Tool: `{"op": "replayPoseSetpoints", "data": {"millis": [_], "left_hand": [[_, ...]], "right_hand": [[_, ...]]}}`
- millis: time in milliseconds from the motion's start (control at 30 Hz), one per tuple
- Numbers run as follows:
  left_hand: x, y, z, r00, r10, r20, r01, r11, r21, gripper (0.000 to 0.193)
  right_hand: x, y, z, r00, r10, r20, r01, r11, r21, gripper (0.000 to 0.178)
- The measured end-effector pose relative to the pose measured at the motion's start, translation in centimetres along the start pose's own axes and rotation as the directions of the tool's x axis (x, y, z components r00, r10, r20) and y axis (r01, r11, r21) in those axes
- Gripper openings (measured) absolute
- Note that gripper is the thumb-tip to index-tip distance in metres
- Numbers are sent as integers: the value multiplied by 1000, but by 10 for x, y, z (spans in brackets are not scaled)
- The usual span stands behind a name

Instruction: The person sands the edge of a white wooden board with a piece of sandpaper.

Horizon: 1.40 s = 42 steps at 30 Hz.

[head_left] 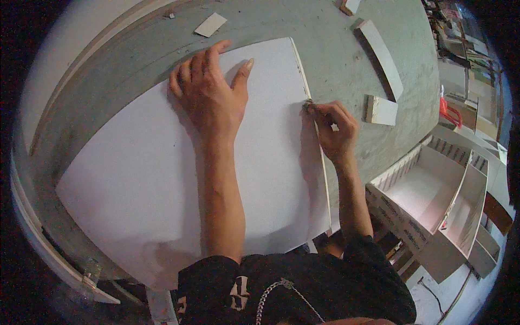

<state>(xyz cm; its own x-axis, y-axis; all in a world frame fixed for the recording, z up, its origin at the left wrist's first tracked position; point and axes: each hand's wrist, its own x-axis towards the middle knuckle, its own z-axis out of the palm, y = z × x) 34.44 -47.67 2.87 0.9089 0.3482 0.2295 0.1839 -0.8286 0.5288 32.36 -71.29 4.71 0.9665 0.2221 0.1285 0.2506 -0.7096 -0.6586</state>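
Note:
A large white board [265, 162] lies flat on the grey-green worktable in front of me, its near part reaching toward my body. My left hand [208, 89] rests on the board near its far edge, fingers spread and holding nothing. At the board's right edge, my right hand [336, 127] is closed in a pinch against the narrow edge strip [303, 76]. Something small and dark shows at the fingertips, too small to name. The strip looks cream-coloured and runs along that whole side.
Several white offcuts lie on the worktable [336, 59]: a small flat piece [210, 25], a long curved strip [382, 59] and a short block [381, 110]. To the right stands a white divided box [422, 189]. A red-handled tool [450, 112] sits by the table's right edge.

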Motion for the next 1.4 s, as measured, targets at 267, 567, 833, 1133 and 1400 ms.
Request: {"op": "replayPoseSetpoints", "data": {"millis": [267,567,833,1133,1400], "left_hand": [[2,6,0,1000,15,4,-15,1000,24,46],[1,2,2,999,34,-9,-34,999,-3,44],[1,3,1,1000,25,-4,-25,999,-22,43],[2,3,-1,999,36,1,-36,999,-4,43],[2,3,1,999,37,8,-37,999,-1,42]], "right_hand": [[10,4,5,993,66,-96,-70,997,-38,16],[19,12,2,992,84,-90,-71,988,133,13],[-2,9,10,989,-112,-98,111,994,-23,27],[12,5,16,988,-124,-95,119,991,-55,30],[17,4,9,997,-60,-46,63,996,64,22]]}}
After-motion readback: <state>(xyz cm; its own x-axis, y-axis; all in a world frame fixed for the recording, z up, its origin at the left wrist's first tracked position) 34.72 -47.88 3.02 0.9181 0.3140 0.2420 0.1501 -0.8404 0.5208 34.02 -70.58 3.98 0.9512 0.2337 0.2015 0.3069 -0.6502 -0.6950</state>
